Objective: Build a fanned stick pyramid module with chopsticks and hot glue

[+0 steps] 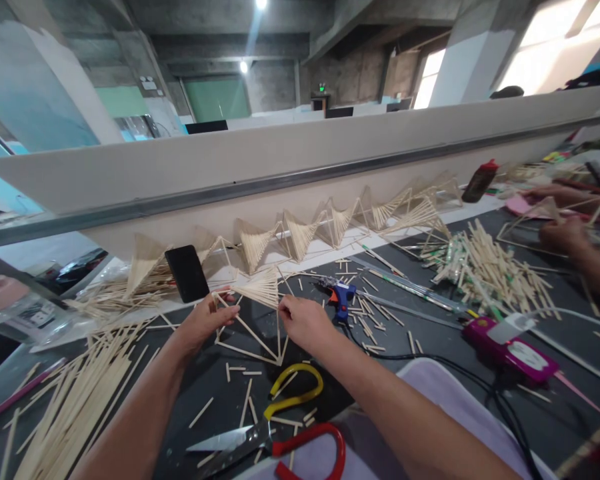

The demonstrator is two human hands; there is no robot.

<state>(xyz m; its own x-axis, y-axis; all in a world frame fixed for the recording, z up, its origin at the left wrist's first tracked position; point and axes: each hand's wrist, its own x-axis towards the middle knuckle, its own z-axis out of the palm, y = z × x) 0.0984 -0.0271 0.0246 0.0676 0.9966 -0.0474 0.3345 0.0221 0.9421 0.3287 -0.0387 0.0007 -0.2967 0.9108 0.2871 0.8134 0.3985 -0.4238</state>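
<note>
A small frame of wooden sticks [247,351] stands on the dark table between my hands, with a fan of close-set sticks [260,288] across its top. My left hand [207,320] pinches the frame's left upper corner between thumb and fingers. On the other side, my right hand [300,320] has its fingers closed at the right edge of the fan; what lies in the fingertips is hidden. Scissors [270,407] with one yellow and one red handle lie open just below the frame. A blue glue gun [343,299] rests right of my right hand.
Finished-looking twisted stick models [300,235] line the back panel. A black phone [187,272] leans at left, above long loose sticks [87,393]. Stick piles [495,267], a magenta power strip [510,347] and black cable lie at right. Another person's hand [565,233] holds a stick frame.
</note>
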